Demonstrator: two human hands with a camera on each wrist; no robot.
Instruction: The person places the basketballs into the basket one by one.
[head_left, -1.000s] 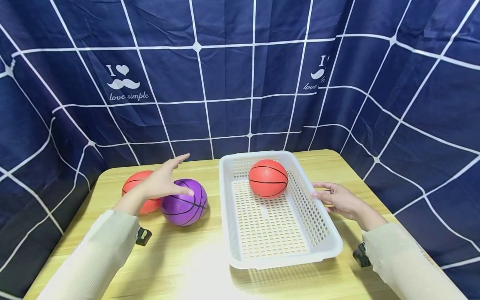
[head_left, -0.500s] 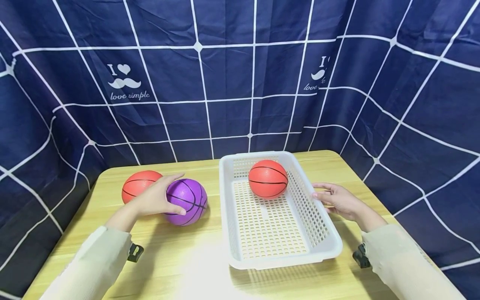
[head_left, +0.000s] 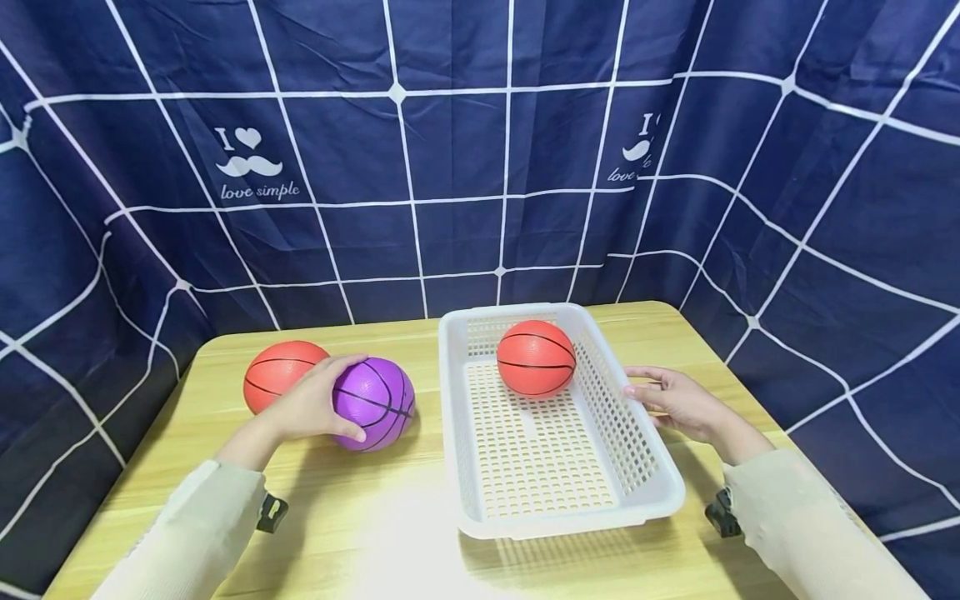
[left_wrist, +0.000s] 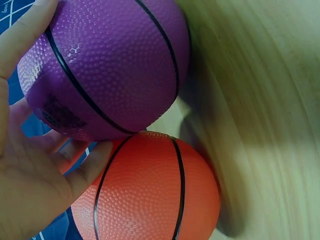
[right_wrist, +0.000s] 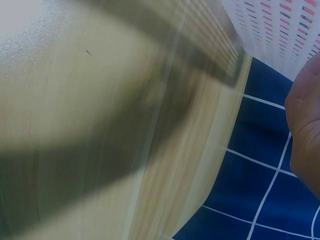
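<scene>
My left hand point(head_left: 303, 408) holds the purple basketball point(head_left: 380, 404) on the wooden table. In the left wrist view, the thumb point(left_wrist: 25, 37) lies on that ball's upper side. Its other fingers reach behind and below the purple ball, and one comes close to a red basketball point(left_wrist: 155, 190). That red ball sits left of the purple one in the head view, partly covered by the hand. At the right, my right hand point(head_left: 682, 404) touches the side rim of a white plastic basket point(head_left: 667, 500) with loosely extended fingers. A second red basketball point(head_left: 536, 358) rests inside, toward the far end.
A wooden table point(head_left: 360, 517) bears everything. Dark blue grid-patterned cloth point(head_left: 450, 167) hangs behind it and along both sides. Between the purple ball and the basket lies a strip of tabletop. A small black device point(head_left: 272, 512) is worn at the left wrist.
My left hand has come down from above the purple basketball and moved slightly left, its fingers now around that ball. The right hand, the basket and the balls stay where they were.
</scene>
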